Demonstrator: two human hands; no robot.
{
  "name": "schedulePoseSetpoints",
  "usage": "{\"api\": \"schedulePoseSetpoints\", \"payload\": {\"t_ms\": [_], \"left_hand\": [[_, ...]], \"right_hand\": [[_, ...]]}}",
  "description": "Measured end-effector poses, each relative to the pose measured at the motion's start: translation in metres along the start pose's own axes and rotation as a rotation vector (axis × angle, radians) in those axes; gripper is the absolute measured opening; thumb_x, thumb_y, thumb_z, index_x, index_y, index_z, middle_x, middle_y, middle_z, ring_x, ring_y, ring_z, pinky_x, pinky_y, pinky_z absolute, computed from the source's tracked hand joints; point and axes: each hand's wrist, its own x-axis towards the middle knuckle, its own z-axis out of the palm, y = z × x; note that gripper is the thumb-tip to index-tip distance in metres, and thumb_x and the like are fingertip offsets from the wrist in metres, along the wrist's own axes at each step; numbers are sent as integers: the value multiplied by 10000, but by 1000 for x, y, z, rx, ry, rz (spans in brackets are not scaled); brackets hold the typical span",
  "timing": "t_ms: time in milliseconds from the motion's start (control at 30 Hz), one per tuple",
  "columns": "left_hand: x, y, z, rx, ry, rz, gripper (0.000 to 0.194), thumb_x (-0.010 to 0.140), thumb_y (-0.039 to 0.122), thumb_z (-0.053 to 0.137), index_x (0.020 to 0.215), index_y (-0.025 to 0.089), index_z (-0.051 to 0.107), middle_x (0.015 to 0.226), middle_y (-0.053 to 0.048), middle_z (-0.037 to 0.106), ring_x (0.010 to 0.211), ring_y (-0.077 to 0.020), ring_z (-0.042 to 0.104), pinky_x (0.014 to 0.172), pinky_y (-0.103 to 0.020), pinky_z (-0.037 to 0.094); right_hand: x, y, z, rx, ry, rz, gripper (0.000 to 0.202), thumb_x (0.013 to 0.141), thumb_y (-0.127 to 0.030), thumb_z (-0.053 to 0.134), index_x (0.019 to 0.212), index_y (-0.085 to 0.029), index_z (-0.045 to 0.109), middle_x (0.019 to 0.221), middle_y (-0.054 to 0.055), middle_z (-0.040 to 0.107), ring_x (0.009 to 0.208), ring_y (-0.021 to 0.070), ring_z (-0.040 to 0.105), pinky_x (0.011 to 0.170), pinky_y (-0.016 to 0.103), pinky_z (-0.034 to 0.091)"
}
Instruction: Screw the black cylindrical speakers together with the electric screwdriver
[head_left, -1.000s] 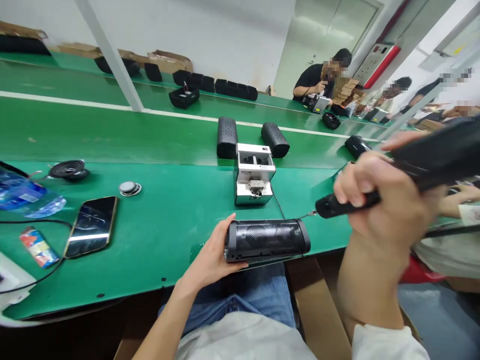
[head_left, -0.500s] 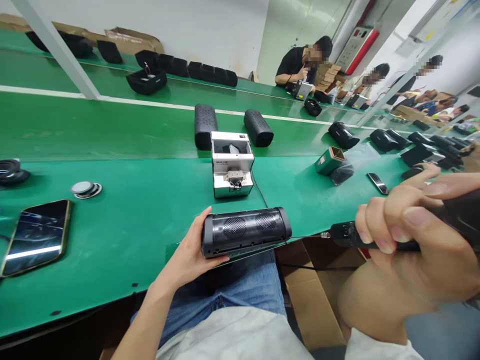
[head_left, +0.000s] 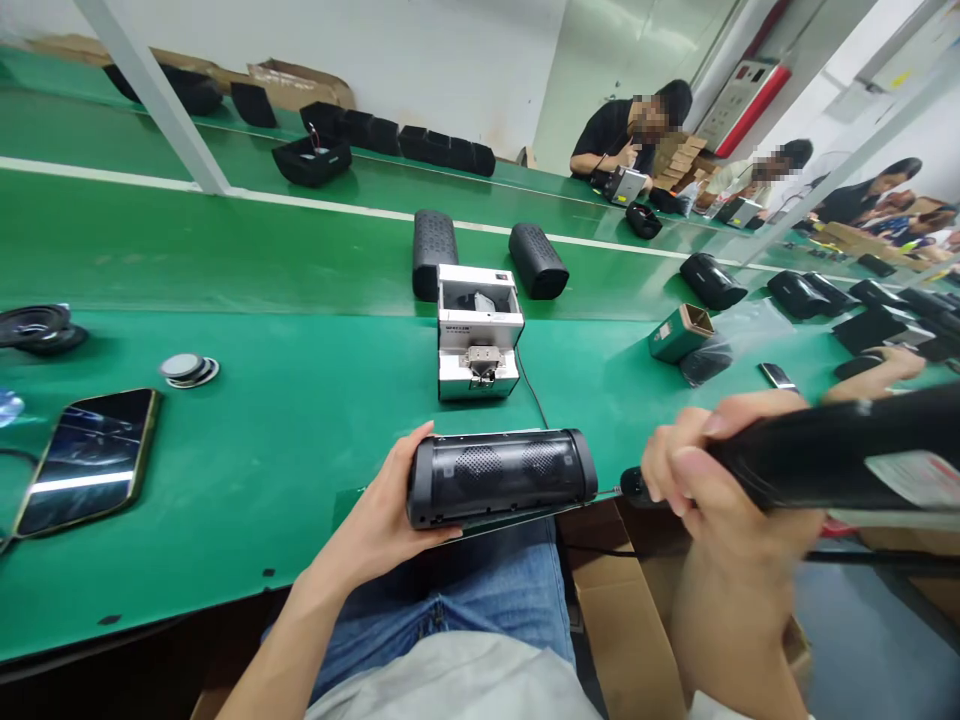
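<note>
A black cylindrical speaker (head_left: 506,475) with perforated round patches lies on its side at the table's front edge. My left hand (head_left: 394,495) grips its left end, thumb below and fingers over the top. To the right, my right hand (head_left: 712,465) is wrapped round a black electric screwdriver (head_left: 832,450) held roughly level. The tool's thin bit points left at the speaker's right end; whether the tip touches is too small to tell. Behind the speaker stands a white screw feeder (head_left: 480,335) with a dark cable.
Two black speaker shells (head_left: 538,260) stand behind the feeder. A phone (head_left: 88,460) and a round silver-and-white part (head_left: 189,369) lie left. A green box (head_left: 680,333) and more speakers stand right. Co-workers sit across the line; another person's hand (head_left: 881,372) reaches in at right. An open carton (head_left: 622,610) is below.
My right hand has moved left with the screwdriver, bringing its bit up close to the speaker's right end. My left hand keeps its hold. The view has shifted slightly.
</note>
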Motion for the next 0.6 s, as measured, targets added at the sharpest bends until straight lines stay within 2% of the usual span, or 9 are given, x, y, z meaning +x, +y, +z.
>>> {"api": "schedulePoseSetpoints", "payload": {"t_ms": [67,167,200,300,333,433,600], "left_hand": [[-1,2,-1,-2,-6,-6,1154,888,379,983,1786,388,259,1715,-129,526,1540,-415,639,1329,-610,531],[-1,5,-2,-4,-14,9,1154,896,402,992,1784,391,255,1705,-123,528,1548,-408,625,1340,-613,521],[-1,6,-2,-4,-18,17,1158,902,409,993,1788,392,247,1703,-124,528,1556,-407,617,1346,-617,514],[0,8,-4,-4,-31,39,1175,909,413,1003,1796,388,231,1706,-138,521,1570,-413,600,1354,-628,504],[0,9,-5,-3,-34,45,1175,911,410,1005,1795,385,232,1707,-143,520,1570,-414,600,1350,-626,510],[1,9,-6,2,-40,57,1169,915,403,1006,1795,372,236,1704,-153,522,1570,-414,598,1338,-612,525],[2,9,-3,-3,-20,61,1207,890,409,1028,1797,360,235,1713,-162,508,1593,-425,579,1359,-613,498]], "right_hand": [[-4,11,-4,23,-27,4,271,953,-69,821,1080,-272,694,644,-86,540,398,131,474,399,276,398],[-7,16,-8,2,57,-26,293,919,-52,833,1067,-257,685,619,-102,470,363,118,380,367,278,336],[-6,15,-10,0,48,-31,288,915,-53,838,1063,-255,694,610,-105,459,352,117,361,352,280,325],[-2,12,-14,36,-80,-31,251,954,-65,845,1082,-252,737,601,-100,494,331,123,373,322,282,343],[-1,11,-16,41,-87,-27,231,974,-77,853,1086,-248,747,607,-98,503,334,123,381,322,283,350],[1,11,-17,40,-39,-30,197,990,-103,883,1064,-235,757,614,-103,492,342,112,373,316,274,334],[-2,14,-7,58,-12,-28,267,900,-13,808,1039,-230,735,607,-105,508,361,114,385,342,274,354]]}}
